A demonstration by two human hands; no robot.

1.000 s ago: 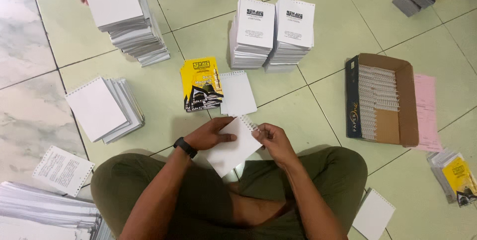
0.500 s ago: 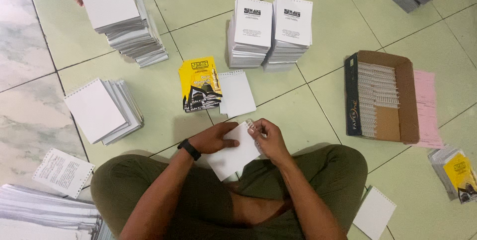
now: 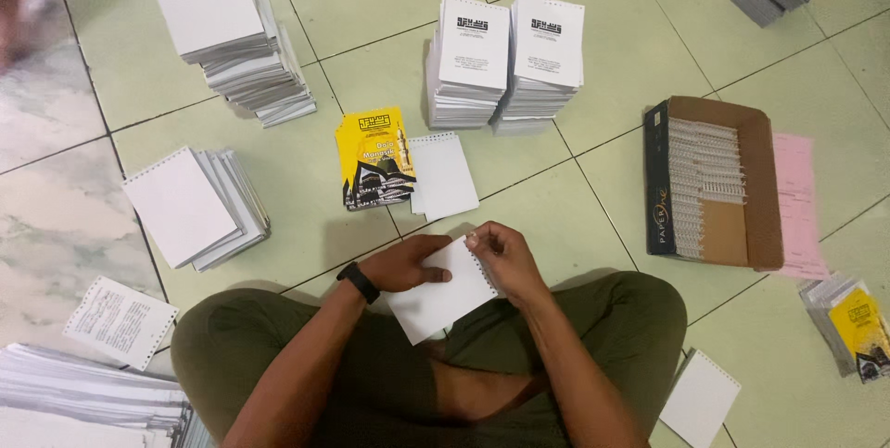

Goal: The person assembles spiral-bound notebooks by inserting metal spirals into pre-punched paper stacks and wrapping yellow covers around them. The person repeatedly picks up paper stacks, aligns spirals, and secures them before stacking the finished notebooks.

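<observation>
Down on the tiled floor, a person sits cross-legged with a white booklet (image 3: 438, 298) held over the lap. The left hand (image 3: 405, 263) grips its upper left side, thumb on top, while the right hand (image 3: 501, 255) pinches the punched top edge between fingertips — both are clenched on the paper. Just ahead lie a yellow cover (image 3: 374, 157) and a blank spiral pad (image 3: 445, 176), side by side and touching. Beyond them stand two stacks of printed pads (image 3: 508, 59). To the right sits an open cardboard box (image 3: 753, 179) holding white wire coils (image 3: 705, 184).
</observation>
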